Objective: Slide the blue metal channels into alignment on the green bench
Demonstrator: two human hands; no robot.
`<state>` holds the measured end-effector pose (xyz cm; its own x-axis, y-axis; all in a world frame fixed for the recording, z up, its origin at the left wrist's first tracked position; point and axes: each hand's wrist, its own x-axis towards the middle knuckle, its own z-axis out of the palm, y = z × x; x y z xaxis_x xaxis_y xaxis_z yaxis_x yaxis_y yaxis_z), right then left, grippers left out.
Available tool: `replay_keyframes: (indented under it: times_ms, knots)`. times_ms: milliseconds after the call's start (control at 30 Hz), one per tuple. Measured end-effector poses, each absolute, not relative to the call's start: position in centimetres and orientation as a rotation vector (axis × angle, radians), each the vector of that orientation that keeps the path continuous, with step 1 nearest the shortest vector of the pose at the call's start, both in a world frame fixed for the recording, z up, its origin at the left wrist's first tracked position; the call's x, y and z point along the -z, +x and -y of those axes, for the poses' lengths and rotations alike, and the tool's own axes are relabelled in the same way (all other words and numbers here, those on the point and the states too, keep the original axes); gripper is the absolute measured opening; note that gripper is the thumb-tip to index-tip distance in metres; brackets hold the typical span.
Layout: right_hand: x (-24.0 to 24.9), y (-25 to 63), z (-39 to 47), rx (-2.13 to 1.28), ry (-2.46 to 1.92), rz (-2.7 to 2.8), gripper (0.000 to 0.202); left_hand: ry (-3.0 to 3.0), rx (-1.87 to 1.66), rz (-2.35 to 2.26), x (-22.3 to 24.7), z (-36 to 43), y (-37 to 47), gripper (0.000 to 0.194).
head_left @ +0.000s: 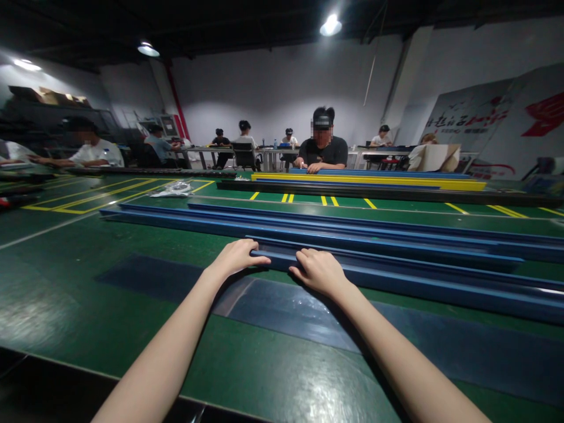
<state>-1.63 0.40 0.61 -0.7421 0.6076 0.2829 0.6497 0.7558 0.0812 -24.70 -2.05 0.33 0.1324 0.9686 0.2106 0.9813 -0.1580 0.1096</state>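
A long blue channel strip [423, 279] lies on the green table and runs off to the right. My left hand [240, 256] grips its left end, thumb along the near wall and fingers over the end. Just to the right, my right hand [319, 270] is closed over the near wall of the same strip, its fingertips inside the channel. In front of both hands a flat, shiny dark-blue translucent sheet [286, 311] lies on the table, partly under my forearms. More blue channel strips [211, 226] lie just beyond my hands.
The green table [66, 299] carries yellow line markings. Farther back lie a yellow strip [374, 181], a black strip [396, 192] and a clear plastic bag [174, 189]. A person in a black shirt [326, 153] works across the table; several others sit behind.
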Motion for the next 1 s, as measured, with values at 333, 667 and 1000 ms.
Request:
replay_keyframes:
  times_ms: [333, 667, 1000]
  knots:
    - [-0.15, -1.67, -0.15, 0.315, -1.033, 2.677, 0.029, -2.329, 0.329, 1.983, -0.3, 1.94, -24.82, 0.05]
    - [-0.09, -1.66, -0.04, 0.328, -1.049, 2.673, 0.028, -2.328, 0.301, 1.987, -0.72, 2.22, -24.42, 0.047]
    - [-0.43, -1.69, 0.12, 0.281, -1.097, 2.704, 0.03, -2.325, 0.283, 1.993, -0.81, 2.2, -24.4, 0.048]
